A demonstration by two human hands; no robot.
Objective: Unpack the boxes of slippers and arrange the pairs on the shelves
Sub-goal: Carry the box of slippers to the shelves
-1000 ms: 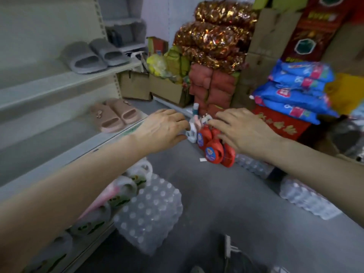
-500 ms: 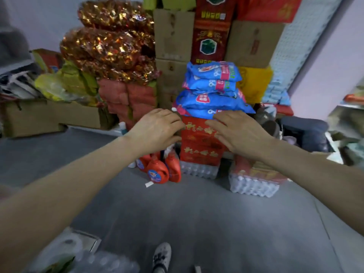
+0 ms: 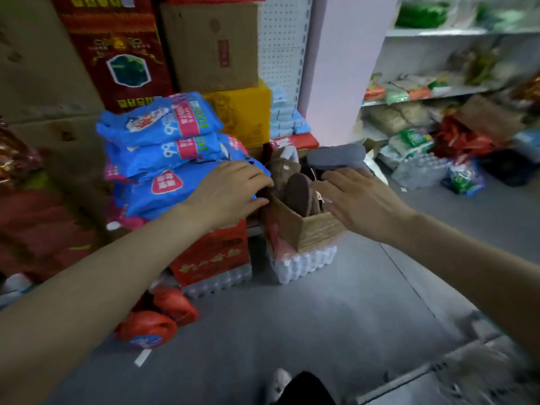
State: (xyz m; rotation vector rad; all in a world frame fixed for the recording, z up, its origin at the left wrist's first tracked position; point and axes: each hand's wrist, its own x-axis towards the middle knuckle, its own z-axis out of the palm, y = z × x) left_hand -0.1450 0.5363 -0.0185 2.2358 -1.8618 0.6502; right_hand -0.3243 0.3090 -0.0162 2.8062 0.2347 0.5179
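**Both hands at the open slipper box**

An open cardboard box (image 3: 309,230) sits on a shrink-wrapped pack of water bottles (image 3: 304,263) on the grey floor (image 3: 306,323). Brown slippers (image 3: 298,194) stand on end inside the box, soles showing. A grey slipper (image 3: 336,156) lies just behind the box, higher than its rim.

The left hand (image 3: 230,191) is at the box's left edge. Its fingers (image 3: 251,173) are loosely bent, tips close to the rim, and they hold nothing. The blur hides whether they touch the cardboard. The right hand (image 3: 359,197) hangs over the box's right side, palm down, fingers (image 3: 347,178) straight and spread, holding nothing. It covers that rim from the camera, so contact cannot be told.

Left of the box, blue packets (image 3: 163,159) are stacked on a red carton (image 3: 216,252). Red detergent bottles (image 3: 157,320) lie on the floor, left of the box and nearer the camera. Behind the box rise a yellow carton (image 3: 242,112), a plain brown carton (image 3: 210,42) and a dark red carton (image 3: 117,48). Well to the right of the box, white shelves (image 3: 438,32) carry bagged goods. Nearer the camera than the box, the person's shoe (image 3: 277,381) shows at the bottom edge.
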